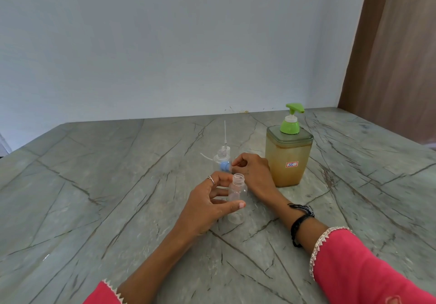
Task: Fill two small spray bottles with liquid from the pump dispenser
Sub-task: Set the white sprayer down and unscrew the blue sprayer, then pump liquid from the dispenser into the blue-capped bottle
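- Grey-green stone with dark veins makes up the table (99, 185), which meets a pale wall at the back; a brown curtain (396, 51) is cut off by the right edge.
- Near the centre stands a clear, uncapped spray bottle (237, 197), upright on the table, its threaded neck open at the top.
- The left hand (207, 205) holds this bottle: the thumb lies across its front and the fingers curl round the far side, where the clear plastic partly blurs them. A ring sits on one finger.
- Just behind is a second clear spray bottle (220, 159), also upright and uncapped; its lower part is hidden by the left hand's fingers.
- The right hand (253, 170) reaches to this bottle, its fingertips pinching a small blue spray cap (225, 166) in front of the bottle. Exactly how the cap sits is hard to make out.
- A thin white dip tube (225, 131) rises behind the second bottle, and another white tube pokes out to its left; what they join cannot be told.
- The pump dispenser (289, 156), with a green pump head and amber liquid, stands right of the hands, touching neither.
- Pink sleeves are cut off at the bottom edge.
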